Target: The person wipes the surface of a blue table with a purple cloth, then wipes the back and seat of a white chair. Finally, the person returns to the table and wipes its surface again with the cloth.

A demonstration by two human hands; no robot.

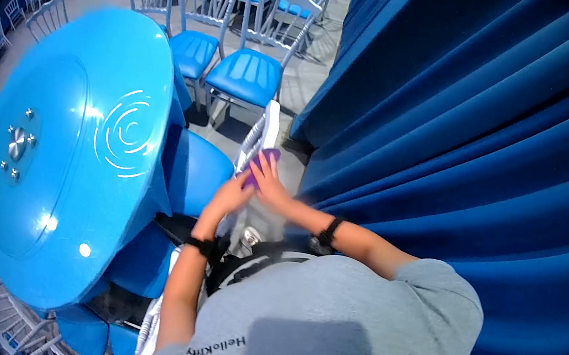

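A purple cloth point(271, 155) lies against the white back point(271, 125) of a chair with a blue seat point(197, 172). My right hand point(270, 180) presses the cloth from above, its fingers spread over it. Close beside it on the left, my left hand point(230, 195) touches the cloth's lower edge with its fingertips. Whether the left fingers grip the cloth is hard to make out. Both wrists wear black bands.
A round, glossy blue table point(129, 49) fills the left. Chairs with blue seats point(248, 73) stand in rows beyond, and another blue seat point(144, 263) is below, by the table. Blue curtains point(461, 143) hang along the right.
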